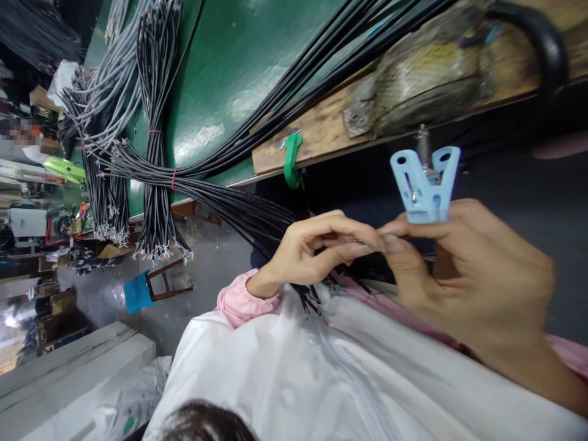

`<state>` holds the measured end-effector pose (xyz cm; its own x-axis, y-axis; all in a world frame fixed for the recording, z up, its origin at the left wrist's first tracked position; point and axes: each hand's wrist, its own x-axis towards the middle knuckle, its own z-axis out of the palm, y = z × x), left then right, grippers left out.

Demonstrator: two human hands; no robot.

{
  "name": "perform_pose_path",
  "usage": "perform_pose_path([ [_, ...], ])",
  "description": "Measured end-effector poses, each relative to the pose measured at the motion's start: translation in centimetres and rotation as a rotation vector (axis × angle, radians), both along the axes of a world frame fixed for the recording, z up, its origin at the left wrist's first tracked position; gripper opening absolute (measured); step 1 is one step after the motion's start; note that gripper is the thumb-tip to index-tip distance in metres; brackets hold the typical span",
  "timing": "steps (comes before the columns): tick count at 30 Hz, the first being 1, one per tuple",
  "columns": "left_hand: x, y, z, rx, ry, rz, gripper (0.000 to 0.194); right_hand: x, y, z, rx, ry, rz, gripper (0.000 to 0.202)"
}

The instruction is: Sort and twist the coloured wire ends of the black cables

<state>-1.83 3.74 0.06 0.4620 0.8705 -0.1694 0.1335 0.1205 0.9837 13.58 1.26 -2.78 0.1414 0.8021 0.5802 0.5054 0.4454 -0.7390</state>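
My left hand (316,248) is closed in a pinch, thumb against forefinger, its fingertips meeting those of my right hand. My right hand (463,282) also pinches. Something thin seems to lie between the fingertips, but too little of it shows to name. Just behind my right forefinger is a light blue plastic clothes peg (427,193), fixed to a metal post at the bench edge; the fingers cover its lower end. A tied bundle of black cables (229,199) runs off the bench, passes behind my left hand and ends in stripped coloured wires over my lap.
The green bench (220,79) carries more black cables (156,79) and grey cables (117,67). A wooden board (316,125) along its edge holds a green clip (291,160) and a tape-wrapped object (427,79). A blue stool (138,293) stands at left.
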Motion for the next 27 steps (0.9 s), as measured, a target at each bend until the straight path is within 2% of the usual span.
perform_pose_path([
  [4, -0.5, -0.2, 0.2, -0.03, 0.016, 0.012, 0.063, 1.0, 0.0, -0.3, -0.019, 0.062, -0.173, 0.016],
  [5, -0.5, -0.2, 0.2, -0.031, 0.029, 0.016, 0.064, 1.1, 0.1, -0.2, -0.03, 0.091, -0.158, 0.016],
  [7, -0.6, -0.2, 0.2, -0.005, 0.056, 0.0, 0.068, 0.9, 0.2, 0.0, -0.045, 0.143, -0.029, 0.014],
  [10, -0.5, -0.1, 0.4, 0.029, 0.097, -0.036, 0.077, 0.1, 0.6, 0.4, 0.039, 0.206, 0.091, 0.011],
  [13, -0.5, 0.1, 1.0, -0.1, 0.044, -0.045, 0.072, -0.3, 1.0, 0.7, 0.204, 0.177, 0.055, 0.016],
  [15, -0.5, 0.3, 1.5, -0.242, -0.013, -0.076, 0.066, -0.1, 1.1, 1.0, 0.227, 0.134, 0.063, 0.02],
  [17, -0.6, 0.4, 1.8, -0.321, -0.034, -0.112, 0.061, 0.4, 1.0, 1.3, 0.132, 0.166, 0.134, 0.022],
  [19, -0.4, 0.5, 2.0, -0.289, -0.038, -0.096, 0.057, 1.1, 0.8, 1.5, -0.088, 0.297, 0.267, 0.025],
  [21, -0.1, 0.5, 2.0, -0.173, -0.046, -0.029, 0.059, 1.7, 0.8, 1.5, -0.357, 0.47, 0.353, 0.033],
  [22, 0.1, 0.5, 2.0, -0.101, -0.047, 0.009, 0.059, 1.9, 1.0, 1.5, -0.461, 0.551, 0.346, 0.038],
  [25, 0.9, 0.2, 1.7, 0.099, -0.014, 0.111, 0.06, 2.0, 2.3, 1.6, -0.615, 0.768, 0.312, 0.048],
  [27, 1.4, 0.0, 1.4, 0.226, 0.019, 0.162, 0.06, 1.5, 3.5, 2.1, -0.688, 0.927, 0.389, 0.05],
])
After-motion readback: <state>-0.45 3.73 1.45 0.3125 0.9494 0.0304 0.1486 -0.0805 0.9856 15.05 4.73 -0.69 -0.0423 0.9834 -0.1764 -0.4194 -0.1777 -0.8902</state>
